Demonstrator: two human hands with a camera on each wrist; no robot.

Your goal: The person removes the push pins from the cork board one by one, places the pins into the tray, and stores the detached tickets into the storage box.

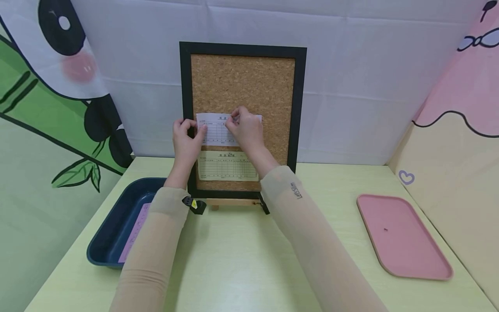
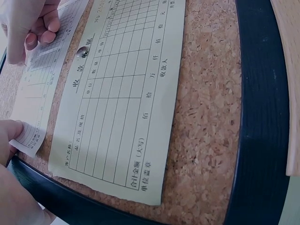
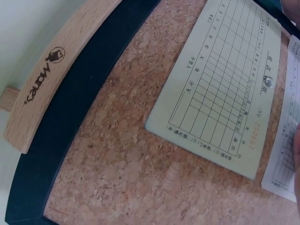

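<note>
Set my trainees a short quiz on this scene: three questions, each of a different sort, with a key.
1. Multiple choice: where on the board is the white slip?
A) Below the yellow slip
B) Above the yellow slip
C) To the right of the yellow slip

2. True or false: the left hand is touching the pink tray.

3. Short answer: what sits in the yellow slip, near the middle of its top edge?

Key
1. B
2. False; it is touching the white slip.
3. A pin with a round head, clearest in the two wrist views.
</note>
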